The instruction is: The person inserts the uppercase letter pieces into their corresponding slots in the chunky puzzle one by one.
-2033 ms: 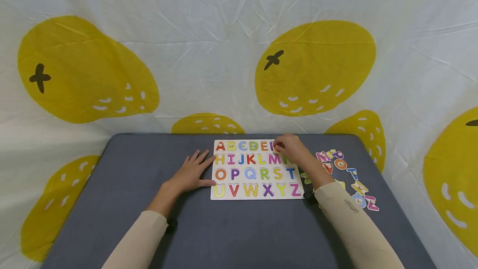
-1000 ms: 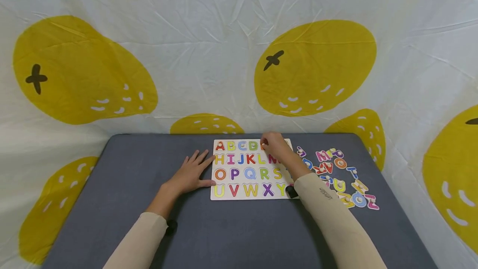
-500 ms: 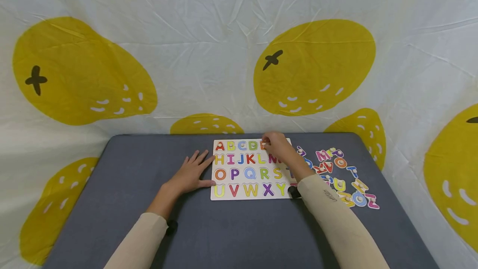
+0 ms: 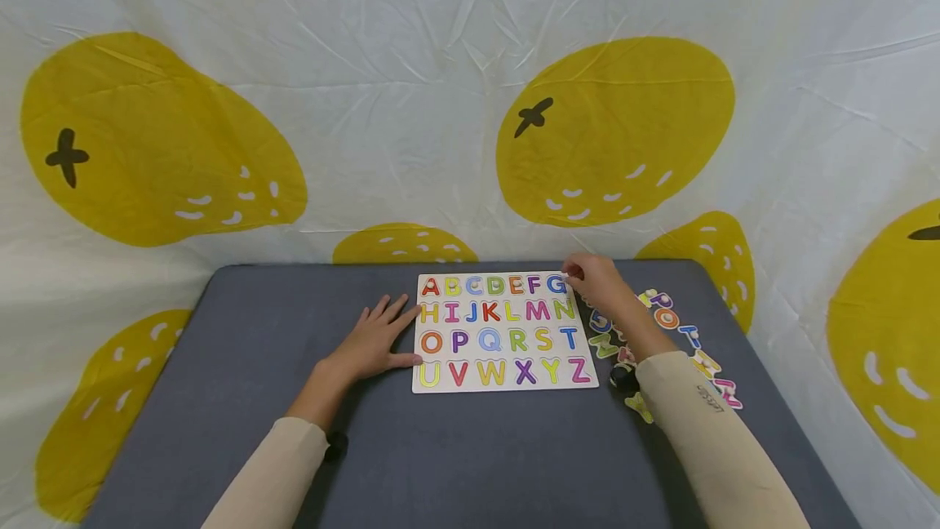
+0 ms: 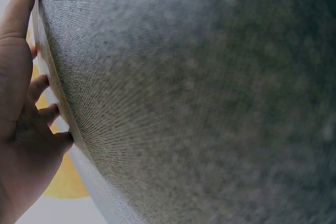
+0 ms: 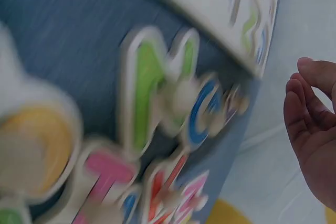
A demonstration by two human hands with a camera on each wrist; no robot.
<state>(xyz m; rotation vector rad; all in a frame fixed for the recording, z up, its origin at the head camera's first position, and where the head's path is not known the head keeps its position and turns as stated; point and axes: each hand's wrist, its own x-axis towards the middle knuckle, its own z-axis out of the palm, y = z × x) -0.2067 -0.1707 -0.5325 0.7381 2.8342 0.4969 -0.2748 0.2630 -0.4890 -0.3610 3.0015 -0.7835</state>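
Observation:
A white alphabet board (image 4: pixel 473 341) lies on the table, its letter rows running A to Z. Knobbed pieces sit in the first slots of its top row, including the E piece (image 4: pixel 517 285). My left hand (image 4: pixel 370 343) lies flat and spread beside the board, thumb and index fingertip at its left edge. My right hand (image 4: pixel 596 282) is just off the board's top right corner, close to the G. In the right wrist view its fingers (image 6: pixel 296 106) bend loosely with nothing between them. Beyond the board's edge lie a green N piece (image 6: pixel 142 98) and a blue G piece (image 6: pixel 197 121).
Loose knobbed letters are scattered right of the board, partly under my right forearm: an orange O (image 4: pixel 658 318), a purple P (image 4: pixel 662 300), a blue T (image 4: pixel 689 336) and several others. The dark grey table (image 4: pixel 477 464) ends at a patterned cloth (image 4: pixel 411 104) behind.
My right hand has left the E slot and moved right, past the board's corner. The E piece now shows seated with its knob uncovered. My left hand has stayed in place.

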